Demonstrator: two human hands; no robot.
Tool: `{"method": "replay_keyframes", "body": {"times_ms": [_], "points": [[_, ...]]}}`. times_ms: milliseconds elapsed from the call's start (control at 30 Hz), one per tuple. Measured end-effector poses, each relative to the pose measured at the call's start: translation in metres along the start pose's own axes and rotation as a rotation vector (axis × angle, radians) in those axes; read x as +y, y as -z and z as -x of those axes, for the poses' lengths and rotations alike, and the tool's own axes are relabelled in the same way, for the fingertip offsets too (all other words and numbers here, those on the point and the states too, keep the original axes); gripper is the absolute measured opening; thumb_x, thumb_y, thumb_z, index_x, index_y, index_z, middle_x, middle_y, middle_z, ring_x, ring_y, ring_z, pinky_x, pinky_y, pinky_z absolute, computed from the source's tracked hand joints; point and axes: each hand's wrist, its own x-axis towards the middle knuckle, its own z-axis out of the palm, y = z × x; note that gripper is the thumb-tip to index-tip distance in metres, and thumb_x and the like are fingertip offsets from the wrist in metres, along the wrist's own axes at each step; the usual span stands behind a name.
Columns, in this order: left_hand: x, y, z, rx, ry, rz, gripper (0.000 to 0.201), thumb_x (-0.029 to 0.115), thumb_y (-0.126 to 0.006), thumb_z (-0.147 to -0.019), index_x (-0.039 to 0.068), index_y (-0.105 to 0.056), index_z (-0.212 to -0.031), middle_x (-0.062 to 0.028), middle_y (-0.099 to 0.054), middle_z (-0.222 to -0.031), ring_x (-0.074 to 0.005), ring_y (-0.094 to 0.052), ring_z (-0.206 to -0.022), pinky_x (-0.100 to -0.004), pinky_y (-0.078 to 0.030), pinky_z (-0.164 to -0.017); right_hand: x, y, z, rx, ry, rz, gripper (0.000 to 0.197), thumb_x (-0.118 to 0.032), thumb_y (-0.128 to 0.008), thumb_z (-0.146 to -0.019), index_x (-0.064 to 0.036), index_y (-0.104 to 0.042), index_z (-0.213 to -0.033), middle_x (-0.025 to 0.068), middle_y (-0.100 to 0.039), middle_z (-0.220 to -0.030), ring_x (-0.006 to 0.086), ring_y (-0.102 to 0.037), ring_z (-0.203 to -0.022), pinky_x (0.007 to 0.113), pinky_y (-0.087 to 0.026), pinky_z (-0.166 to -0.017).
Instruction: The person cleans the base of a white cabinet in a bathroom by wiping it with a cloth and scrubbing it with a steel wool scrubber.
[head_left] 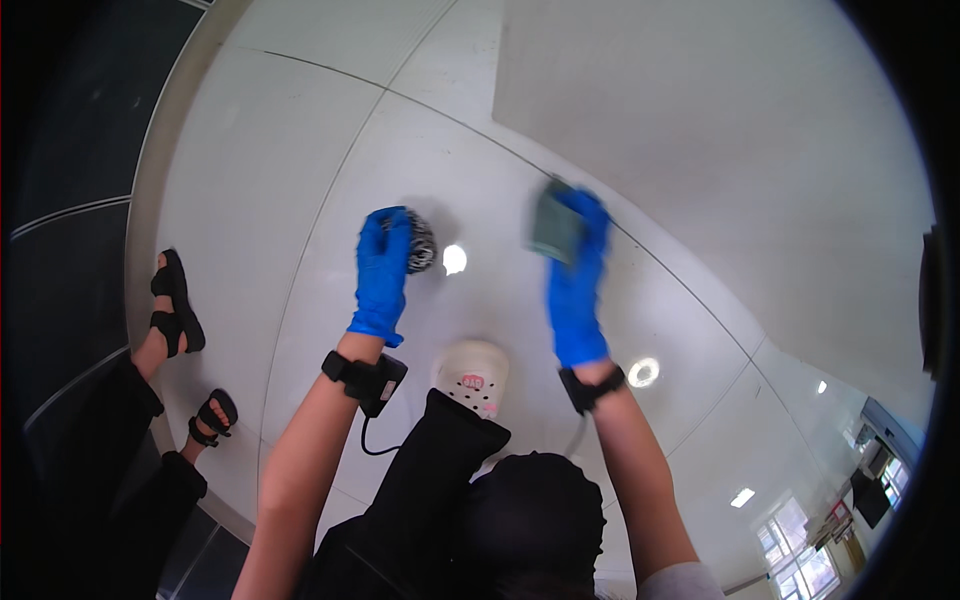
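Both my hands wear blue gloves. My left hand (383, 262) is closed round a steel wool scrubber (421, 243), a dark and silvery coiled ball, above the pale tiled floor (440, 150). Part of the scrubber is covered by my fingers. To the right, my right hand (582, 275) grips a green cloth or scouring pad (554, 225); its exact kind is hard to tell because hand and pad are blurred. My thumb and fingers hide its right side. The two hands are apart, with shiny floor between them.
A white clog (470, 375) on my foot stands below and between my hands. At the left, another person's feet in black sandals (178, 300) stand by dark panels (80, 250). A large pale panel (700, 130) fills the upper right. A window (798, 550) lies lower right.
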Motion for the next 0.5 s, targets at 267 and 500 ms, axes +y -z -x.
{"method": "replay_keyframes", "body": {"times_ms": [267, 500], "points": [[-0.011, 0.106, 0.012, 0.392, -0.140, -0.002, 0.021, 0.022, -0.051, -0.091, 0.005, -0.056, -0.103, -0.0010, -0.057, -0.091, -0.0085, -0.053, -0.081, -0.0239, -0.045, -0.075, 0.012, -0.152, 0.001, -0.642, 0.434, 0.462, 0.072, -0.026, -0.064, -0.072, -0.0112, -0.033, -0.135, 0.0041, -0.032, -0.140, 0.0208, -0.026, -0.132, 0.037, -0.018, -0.109], [-0.013, 0.056, 0.025, 0.290, -0.048, -0.030, 0.023, 0.023, -0.050, -0.091, 0.004, -0.054, -0.104, -0.0016, -0.057, -0.090, -0.0087, -0.053, -0.080, -0.0229, -0.045, -0.074, 0.027, -0.121, -0.032, -0.431, 0.484, 0.670, 0.051, -0.030, -0.054, -0.078, -0.0146, -0.047, -0.126, 0.0004, -0.037, -0.138, 0.0198, -0.028, -0.131, 0.041, -0.016, -0.109]]}}
